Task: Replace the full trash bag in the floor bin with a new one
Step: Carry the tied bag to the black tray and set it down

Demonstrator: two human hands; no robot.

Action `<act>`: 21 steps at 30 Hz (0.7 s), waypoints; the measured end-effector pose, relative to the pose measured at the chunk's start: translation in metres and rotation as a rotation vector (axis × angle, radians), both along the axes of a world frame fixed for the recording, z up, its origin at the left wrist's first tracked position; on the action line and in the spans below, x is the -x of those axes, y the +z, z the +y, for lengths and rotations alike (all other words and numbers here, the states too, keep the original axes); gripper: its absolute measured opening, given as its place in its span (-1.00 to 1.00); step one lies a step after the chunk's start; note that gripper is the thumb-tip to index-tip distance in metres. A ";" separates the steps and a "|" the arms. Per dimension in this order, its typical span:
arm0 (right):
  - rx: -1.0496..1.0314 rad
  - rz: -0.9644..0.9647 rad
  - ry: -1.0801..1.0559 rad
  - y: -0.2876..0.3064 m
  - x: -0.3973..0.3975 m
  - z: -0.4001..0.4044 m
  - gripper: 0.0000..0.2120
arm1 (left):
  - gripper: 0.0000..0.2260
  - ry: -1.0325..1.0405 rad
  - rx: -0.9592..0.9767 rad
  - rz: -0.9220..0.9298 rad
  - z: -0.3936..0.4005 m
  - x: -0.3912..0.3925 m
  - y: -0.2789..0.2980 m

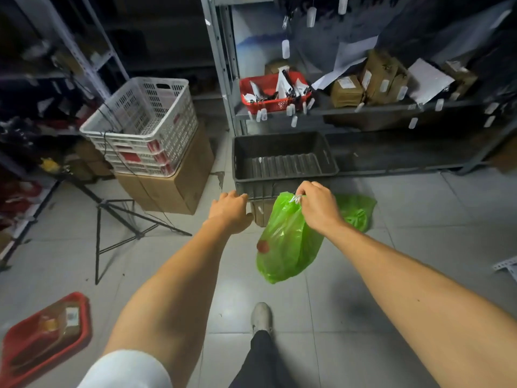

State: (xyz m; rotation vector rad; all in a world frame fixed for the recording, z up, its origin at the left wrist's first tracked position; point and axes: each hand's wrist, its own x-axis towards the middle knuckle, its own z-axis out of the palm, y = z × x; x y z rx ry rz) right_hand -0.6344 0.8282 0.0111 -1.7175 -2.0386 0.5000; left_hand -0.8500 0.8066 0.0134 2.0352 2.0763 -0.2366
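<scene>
A translucent green trash bag (285, 242) hangs above the tiled floor, bulging with contents, a reddish round thing showing through its left side. My right hand (316, 208) is shut on the bag's gathered top. My left hand (230, 211) hovers just left of the bag, fingers loosely curled, beside the near rim of a dark grey rectangular bin (282, 175) that sits on a cardboard box. The bin's ribbed inside is bare, with no liner. A second green bag (356, 211) lies crumpled on the floor behind my right hand.
A white perforated crate (145, 121) rests on a cardboard box (173, 186) at left, with a black tripod (117, 217) in front. Metal shelving (363, 107) holds a red basket and parcels. A red tray (44, 334) lies bottom left. My shoe (261, 316) stands on the tiles.
</scene>
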 end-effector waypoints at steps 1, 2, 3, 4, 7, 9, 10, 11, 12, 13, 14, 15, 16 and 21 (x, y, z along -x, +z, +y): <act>0.004 0.000 -0.001 -0.001 0.007 0.018 -0.78 | -0.51 0.000 0.005 -0.008 0.019 0.007 -0.001; 0.009 -0.001 0.001 -0.001 0.013 0.034 -0.78 | -0.52 -0.002 0.006 -0.019 0.036 0.014 0.000; 0.015 -0.003 0.005 -0.001 0.019 0.052 -0.79 | -0.53 -0.007 0.005 -0.032 0.054 0.020 0.001; 0.020 -0.007 0.005 0.000 0.024 0.069 -0.79 | -0.53 -0.012 0.010 -0.047 0.071 0.027 0.002; 0.022 -0.023 -0.017 0.001 0.035 0.119 -0.76 | -0.53 -0.022 0.026 -0.063 0.122 0.047 0.002; 0.020 -0.033 -0.023 0.000 0.041 0.151 -0.76 | -0.53 -0.006 0.041 -0.066 0.156 0.057 -0.002; 0.024 -0.034 -0.026 0.000 0.043 0.166 -0.76 | -0.52 -0.002 0.049 -0.066 0.172 0.060 -0.004; 0.024 -0.026 -0.023 -0.002 0.045 0.181 -0.77 | -0.51 -0.003 0.058 -0.065 0.187 0.062 -0.006; 0.028 -0.012 -0.017 -0.004 0.046 0.195 -0.77 | -0.49 -0.006 0.067 -0.061 0.201 0.064 -0.008; 0.034 0.004 -0.010 -0.006 0.049 0.209 -0.78 | -0.49 -0.007 0.075 -0.059 0.215 0.064 -0.010; 0.045 0.016 -0.009 -0.009 0.051 0.225 -0.79 | -0.49 -0.003 0.083 -0.063 0.230 0.065 -0.012; 0.053 0.024 -0.012 -0.011 0.053 0.241 -0.80 | -0.50 0.006 0.090 -0.071 0.245 0.065 -0.014; 0.060 0.033 -0.012 -0.013 0.055 0.257 -0.80 | -0.50 0.014 0.094 -0.076 0.260 0.065 -0.016; 0.050 0.142 0.062 -0.022 0.061 0.345 -0.78 | -0.48 0.082 0.116 -0.074 0.336 0.058 -0.025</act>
